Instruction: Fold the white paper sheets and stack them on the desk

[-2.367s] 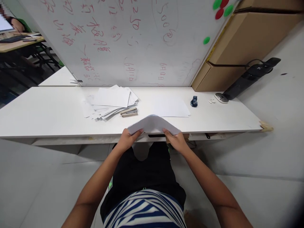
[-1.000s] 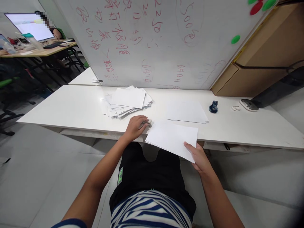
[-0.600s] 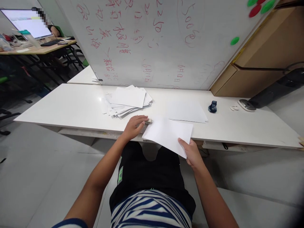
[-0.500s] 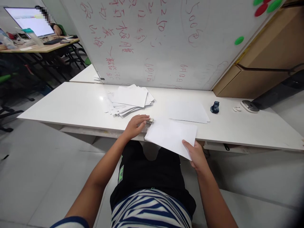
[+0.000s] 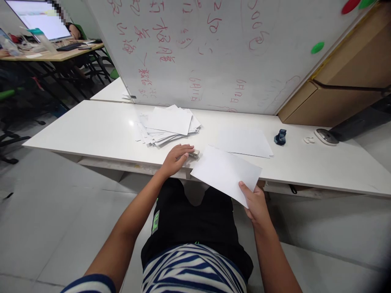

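My right hand (image 5: 255, 201) grips the right corner of a small stack of white paper (image 5: 226, 171), thumb on top. The stack slants over the front edge of the white desk (image 5: 100, 134). My left hand (image 5: 177, 159) rests on the desk, its fingers over a beige stapler (image 5: 194, 154). Only the stapler's right end shows; the rest is under my hand. The paper's far left corner lies just right of the stapler, a little apart from it. Behind my left hand is an untidy pile of papers (image 5: 171, 122). Another flat stack of sheets (image 5: 246, 141) lies behind the held paper.
A whiteboard (image 5: 214, 57) with red writing stands along the desk's back edge. At the right are a dark blue object (image 5: 280, 137), white earbuds (image 5: 308, 140), a mouse (image 5: 326, 137), a black bottle (image 5: 360, 122) and cardboard boxes (image 5: 324, 101). A person sits behind a monitor (image 5: 39, 20).
From gripping the paper with both hands, my left hand has gone to the stapler. My right hand brought the paper to it, then drew it slightly right, uncovering more of the stapler's end.
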`<act>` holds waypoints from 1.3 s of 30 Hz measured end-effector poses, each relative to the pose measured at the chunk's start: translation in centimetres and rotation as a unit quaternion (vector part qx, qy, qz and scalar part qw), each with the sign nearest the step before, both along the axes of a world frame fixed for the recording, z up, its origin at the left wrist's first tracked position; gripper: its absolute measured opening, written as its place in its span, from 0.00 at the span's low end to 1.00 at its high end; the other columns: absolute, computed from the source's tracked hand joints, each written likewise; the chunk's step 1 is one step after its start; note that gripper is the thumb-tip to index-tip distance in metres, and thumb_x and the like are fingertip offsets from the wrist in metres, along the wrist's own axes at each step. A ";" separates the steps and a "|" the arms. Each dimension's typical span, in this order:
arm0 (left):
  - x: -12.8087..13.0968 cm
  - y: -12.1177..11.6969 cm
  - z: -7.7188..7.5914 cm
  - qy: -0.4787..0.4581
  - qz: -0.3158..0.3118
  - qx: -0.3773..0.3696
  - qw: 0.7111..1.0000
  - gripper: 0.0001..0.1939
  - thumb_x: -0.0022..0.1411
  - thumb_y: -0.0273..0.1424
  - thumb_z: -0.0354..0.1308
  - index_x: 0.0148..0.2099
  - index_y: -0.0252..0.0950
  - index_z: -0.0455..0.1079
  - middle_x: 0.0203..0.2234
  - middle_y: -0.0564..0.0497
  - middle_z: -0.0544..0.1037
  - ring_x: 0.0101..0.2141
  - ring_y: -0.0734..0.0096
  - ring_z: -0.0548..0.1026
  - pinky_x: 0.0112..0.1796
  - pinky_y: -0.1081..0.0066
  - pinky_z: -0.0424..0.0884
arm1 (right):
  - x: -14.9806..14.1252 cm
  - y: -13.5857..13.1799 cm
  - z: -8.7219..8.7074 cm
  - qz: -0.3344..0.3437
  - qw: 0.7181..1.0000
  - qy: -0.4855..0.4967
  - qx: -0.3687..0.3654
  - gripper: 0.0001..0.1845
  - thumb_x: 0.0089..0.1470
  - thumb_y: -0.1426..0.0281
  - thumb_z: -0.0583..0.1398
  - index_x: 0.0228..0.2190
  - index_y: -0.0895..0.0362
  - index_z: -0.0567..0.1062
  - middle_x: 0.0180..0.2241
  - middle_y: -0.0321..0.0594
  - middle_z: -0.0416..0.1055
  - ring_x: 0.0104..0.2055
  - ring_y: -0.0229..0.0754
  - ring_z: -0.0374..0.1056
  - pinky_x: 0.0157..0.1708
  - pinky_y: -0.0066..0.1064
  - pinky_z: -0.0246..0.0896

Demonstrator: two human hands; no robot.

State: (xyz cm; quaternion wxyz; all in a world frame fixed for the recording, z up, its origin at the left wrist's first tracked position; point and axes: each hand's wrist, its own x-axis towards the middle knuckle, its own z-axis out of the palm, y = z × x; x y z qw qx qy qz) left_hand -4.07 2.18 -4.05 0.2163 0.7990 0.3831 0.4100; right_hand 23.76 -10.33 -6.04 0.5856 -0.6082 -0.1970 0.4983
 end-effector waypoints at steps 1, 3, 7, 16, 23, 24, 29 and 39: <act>0.0 0.0 0.0 -0.001 0.001 -0.001 1.000 0.15 0.68 0.33 0.47 0.50 0.43 0.73 0.51 0.51 0.76 0.56 0.64 0.69 0.59 0.53 0.58 | -0.2 0.1 -0.1 0.007 1.000 -0.002 0.000 0.23 0.38 0.61 0.71 0.38 0.57 0.78 0.40 0.43 0.79 0.38 0.46 0.75 0.39 0.36 0.73; 0.0 -0.1 0.0 0.000 0.005 -0.002 1.000 0.16 0.68 0.34 0.46 0.50 0.43 0.73 0.51 0.51 0.76 0.56 0.64 0.69 0.59 0.52 0.57 | -0.6 0.4 -0.3 0.018 1.000 -0.002 0.003 0.24 0.39 0.61 0.70 0.39 0.57 0.78 0.40 0.43 0.79 0.39 0.47 0.75 0.39 0.36 0.73; 0.1 -0.2 -0.1 0.002 0.008 0.000 1.000 0.16 0.69 0.34 0.46 0.50 0.44 0.73 0.51 0.51 0.76 0.57 0.64 0.69 0.60 0.52 0.56 | -1.1 1.0 -0.6 0.029 1.000 0.001 0.000 0.25 0.39 0.60 0.70 0.40 0.58 0.77 0.41 0.44 0.78 0.40 0.48 0.75 0.39 0.36 0.73; 0.0 -0.1 -0.3 -0.002 -0.001 0.003 1.000 0.16 0.69 0.33 0.46 0.51 0.44 0.73 0.51 0.51 0.76 0.57 0.65 0.68 0.60 0.52 0.56 | -3.9 2.7 -1.0 0.066 0.997 -0.029 0.024 0.26 0.42 0.58 0.68 0.42 0.59 0.77 0.42 0.46 0.78 0.43 0.49 0.74 0.45 0.40 0.70; 0.1 -0.1 -0.1 0.007 0.005 -0.002 1.000 0.16 0.69 0.34 0.46 0.51 0.44 0.73 0.51 0.52 0.76 0.57 0.65 0.68 0.60 0.51 0.56 | -5.0 3.7 -2.2 0.079 0.993 -0.067 0.051 0.25 0.45 0.57 0.66 0.42 0.59 0.77 0.43 0.46 0.78 0.45 0.49 0.74 0.47 0.40 0.68; 0.1 -0.1 -0.1 0.005 0.004 -0.003 1.000 0.16 0.69 0.34 0.46 0.51 0.44 0.73 0.51 0.52 0.76 0.57 0.64 0.68 0.60 0.51 0.56 | -5.0 3.7 -2.3 0.081 0.993 -0.070 0.046 0.25 0.45 0.57 0.66 0.42 0.59 0.77 0.43 0.46 0.78 0.44 0.49 0.74 0.46 0.40 0.68; -0.2 0.0 0.2 -0.005 -0.008 -0.024 1.000 0.16 0.69 0.35 0.46 0.51 0.45 0.73 0.51 0.52 0.76 0.57 0.63 0.68 0.60 0.50 0.56 | -4.8 3.7 -1.9 0.076 0.993 -0.078 0.044 0.25 0.46 0.57 0.65 0.43 0.58 0.76 0.44 0.46 0.77 0.45 0.49 0.73 0.47 0.41 0.67; -0.1 0.0 0.0 0.006 -0.001 -0.003 1.000 0.16 0.69 0.34 0.46 0.53 0.45 0.72 0.52 0.53 0.75 0.57 0.65 0.68 0.60 0.53 0.58 | -5.5 3.7 -1.5 0.069 0.991 -0.100 0.051 0.25 0.48 0.58 0.64 0.45 0.58 0.76 0.45 0.45 0.77 0.47 0.49 0.72 0.49 0.41 0.65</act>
